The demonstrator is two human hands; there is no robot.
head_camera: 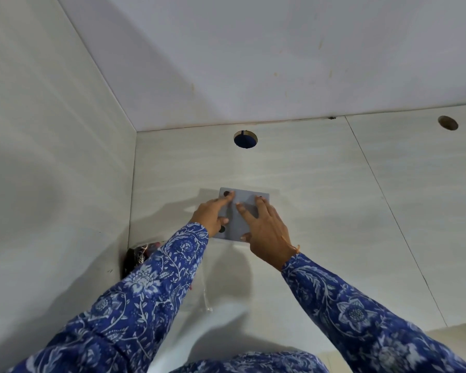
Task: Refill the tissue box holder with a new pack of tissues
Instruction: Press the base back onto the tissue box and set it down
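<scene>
We press both hands against a flat grey panel (242,211) on the tiled wall (334,197), near the corner and below a round hole (245,140). Our left hand (213,215) spreads open fingers on its left edge; our right hand (267,232) lies splayed over its right half, thumb at the lower edge

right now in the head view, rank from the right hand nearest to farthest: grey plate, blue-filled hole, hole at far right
1. Grey plate, on the wall; the right hand rests on it.
2. Blue-filled hole, above the plate, just under the ceiling.
3. Far-right hole, well off to the right, also just under the ceiling.
</scene>
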